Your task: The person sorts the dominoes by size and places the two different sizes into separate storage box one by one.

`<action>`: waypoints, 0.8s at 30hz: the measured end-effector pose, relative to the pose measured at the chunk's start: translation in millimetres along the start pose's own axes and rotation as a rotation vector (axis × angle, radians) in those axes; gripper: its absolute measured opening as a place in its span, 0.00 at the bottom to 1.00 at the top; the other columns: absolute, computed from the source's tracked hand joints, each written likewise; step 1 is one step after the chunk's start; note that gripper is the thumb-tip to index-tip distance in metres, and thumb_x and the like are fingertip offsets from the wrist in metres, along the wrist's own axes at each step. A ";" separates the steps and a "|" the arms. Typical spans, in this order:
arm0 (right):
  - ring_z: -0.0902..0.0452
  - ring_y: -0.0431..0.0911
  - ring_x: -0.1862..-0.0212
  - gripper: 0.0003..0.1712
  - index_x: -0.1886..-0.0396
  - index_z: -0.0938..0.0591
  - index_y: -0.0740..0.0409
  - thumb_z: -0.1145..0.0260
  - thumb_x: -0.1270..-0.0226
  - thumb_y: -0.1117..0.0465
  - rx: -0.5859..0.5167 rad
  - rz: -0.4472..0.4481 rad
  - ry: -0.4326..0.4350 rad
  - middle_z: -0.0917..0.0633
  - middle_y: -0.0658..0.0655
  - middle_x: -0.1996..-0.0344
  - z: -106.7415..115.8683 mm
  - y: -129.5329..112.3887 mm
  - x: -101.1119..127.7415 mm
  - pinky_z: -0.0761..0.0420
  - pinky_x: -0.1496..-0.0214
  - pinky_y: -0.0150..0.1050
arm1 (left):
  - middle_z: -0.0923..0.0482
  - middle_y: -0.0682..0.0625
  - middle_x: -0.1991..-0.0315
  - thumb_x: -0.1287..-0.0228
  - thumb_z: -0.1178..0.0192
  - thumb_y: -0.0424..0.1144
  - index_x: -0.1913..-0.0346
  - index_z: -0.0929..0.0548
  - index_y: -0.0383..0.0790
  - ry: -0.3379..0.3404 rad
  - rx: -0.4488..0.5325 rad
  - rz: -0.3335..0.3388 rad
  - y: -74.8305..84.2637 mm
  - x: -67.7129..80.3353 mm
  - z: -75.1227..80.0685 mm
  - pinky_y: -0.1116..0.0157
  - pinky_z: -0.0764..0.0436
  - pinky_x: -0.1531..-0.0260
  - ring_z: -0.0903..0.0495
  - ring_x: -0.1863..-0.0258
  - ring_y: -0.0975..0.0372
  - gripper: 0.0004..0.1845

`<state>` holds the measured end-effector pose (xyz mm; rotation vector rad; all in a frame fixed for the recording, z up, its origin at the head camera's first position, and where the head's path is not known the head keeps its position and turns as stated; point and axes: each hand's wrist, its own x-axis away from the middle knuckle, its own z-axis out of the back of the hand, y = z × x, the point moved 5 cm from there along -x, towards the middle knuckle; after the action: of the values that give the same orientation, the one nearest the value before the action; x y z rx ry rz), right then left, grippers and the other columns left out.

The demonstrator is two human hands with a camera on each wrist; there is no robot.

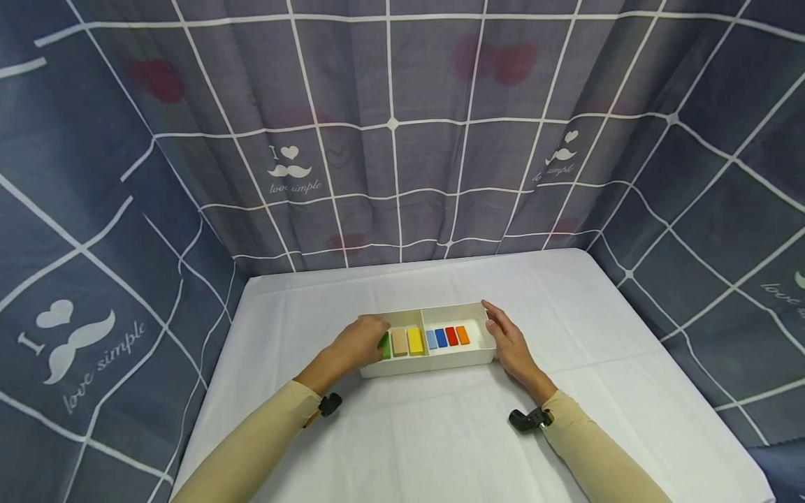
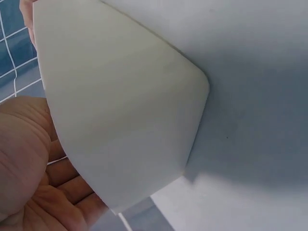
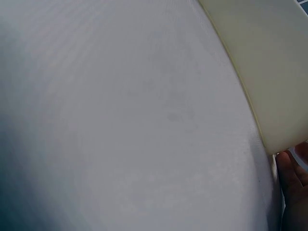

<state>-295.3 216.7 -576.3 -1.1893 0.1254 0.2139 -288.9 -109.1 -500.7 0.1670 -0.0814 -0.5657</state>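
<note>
A white two-compartment tray lies on the table. My left hand reaches over its left end, fingers bent down by a green block that it partly covers. Beside that stand a tan block and a yellow block. The left wrist view has the left hand behind the tray wall, its fingertips hidden, so I cannot tell what they hold. My right hand grips the tray's right end. In the right wrist view, the right hand's fingers appear by the tray corner.
In the right compartment lie smaller flat blocks: light blue, blue, red and orange. White cloth covers the table. Grid-patterned curtains enclose its back and sides.
</note>
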 end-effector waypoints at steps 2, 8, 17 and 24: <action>0.38 0.65 0.16 0.28 0.14 0.31 0.52 0.48 0.08 0.57 0.001 0.004 -0.002 0.30 0.64 0.17 -0.2 -1.4 -0.7 0.39 0.15 0.68 | 0.13 0.47 0.59 0.38 0.19 0.31 0.48 0.10 0.33 0.012 -0.003 -0.010 0.1 2.4 0.4 0.62 0.14 0.63 0.17 0.62 0.60 0.17; 0.38 0.67 0.16 0.29 0.14 0.32 0.55 0.47 0.08 0.59 0.007 0.021 -0.023 0.31 0.67 0.17 -1.1 -3.9 -2.5 0.38 0.15 0.68 | 0.15 0.48 0.62 0.37 0.20 0.32 0.51 0.10 0.34 0.026 -0.012 -0.015 0.0 7.3 0.3 0.63 0.15 0.65 0.20 0.64 0.62 0.14; 0.31 0.68 0.20 0.30 0.13 0.33 0.52 0.47 0.08 0.55 0.064 0.006 -0.038 0.26 0.71 0.22 3.9 -5.7 -1.6 0.32 0.18 0.68 | 0.09 0.41 0.50 0.34 0.23 0.33 0.42 0.11 0.31 0.088 0.050 -0.028 -0.3 14.8 7.0 0.56 0.09 0.54 0.10 0.52 0.54 0.19; 0.23 0.69 0.26 0.29 0.15 0.34 0.61 0.50 0.07 0.59 0.041 0.019 -0.031 0.24 0.72 0.24 23.5 -11.6 -1.6 0.17 0.33 0.32 | 0.11 0.41 0.37 0.23 0.29 0.44 0.34 0.13 0.35 0.253 0.147 -0.002 -10.9 27.3 20.1 0.50 0.12 0.37 0.11 0.37 0.49 0.22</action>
<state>-294.5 234.3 -556.8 -1.1441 0.1139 0.2455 -274.1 -135.7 -482.0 0.3806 0.1231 -0.5371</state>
